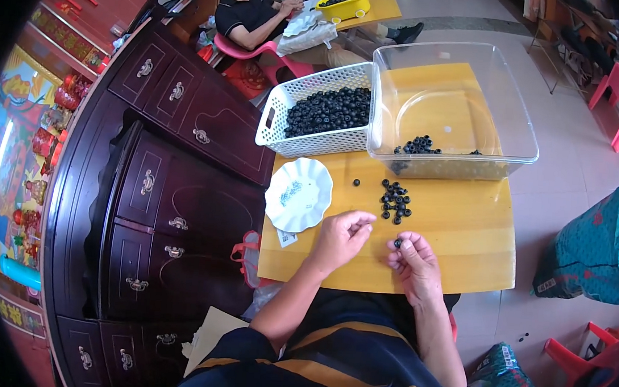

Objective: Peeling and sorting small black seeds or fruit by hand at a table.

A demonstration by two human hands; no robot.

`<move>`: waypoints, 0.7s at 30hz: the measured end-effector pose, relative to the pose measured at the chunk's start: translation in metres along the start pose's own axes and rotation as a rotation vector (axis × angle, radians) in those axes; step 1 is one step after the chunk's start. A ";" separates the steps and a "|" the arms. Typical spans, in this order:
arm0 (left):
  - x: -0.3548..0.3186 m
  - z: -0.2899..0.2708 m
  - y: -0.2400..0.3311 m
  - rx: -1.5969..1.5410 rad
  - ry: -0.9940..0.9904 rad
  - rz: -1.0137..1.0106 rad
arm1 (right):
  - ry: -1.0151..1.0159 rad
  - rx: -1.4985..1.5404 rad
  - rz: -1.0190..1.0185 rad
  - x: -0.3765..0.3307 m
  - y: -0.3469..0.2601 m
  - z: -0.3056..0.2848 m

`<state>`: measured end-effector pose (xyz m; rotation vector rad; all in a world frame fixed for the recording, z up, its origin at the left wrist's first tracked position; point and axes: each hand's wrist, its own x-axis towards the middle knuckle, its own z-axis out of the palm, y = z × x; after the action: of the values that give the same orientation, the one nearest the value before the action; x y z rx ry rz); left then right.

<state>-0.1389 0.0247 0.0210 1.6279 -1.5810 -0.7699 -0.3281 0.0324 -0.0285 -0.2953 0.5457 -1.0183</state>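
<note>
The right hand (414, 264) pinches a small, round, glossy black piece (398, 243) between thumb and fingers, at their tips. The left hand (344, 238) hovers just beside, fingers curled; whether it grips anything, I cannot tell. A loose cluster of similar round black pieces (397, 199) lies just beyond both hands on the yellow wooden tabletop (459, 234).

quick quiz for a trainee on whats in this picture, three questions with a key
1. Which hand holds a small dark piece?
2. True or false: the white basket holds more dark pieces than the clear bin.
3. Where is the wavy-edged plate?
a) on the table's left side
b) on the table's right side
c) inside the white basket

Key:
1. The right hand.
2. True.
3. a
</note>
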 end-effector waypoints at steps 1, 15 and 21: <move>-0.003 -0.002 0.001 0.000 0.003 0.001 | 0.005 -0.002 -0.002 0.000 -0.001 0.001; -0.015 0.007 0.011 -0.243 -0.025 0.080 | -0.001 -0.041 0.048 -0.003 0.003 -0.006; -0.018 0.001 0.024 -0.307 -0.069 0.033 | -0.030 0.024 0.061 0.000 0.002 -0.001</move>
<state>-0.1547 0.0430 0.0394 1.3632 -1.4509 -1.0060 -0.3269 0.0330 -0.0300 -0.2704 0.5120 -0.9598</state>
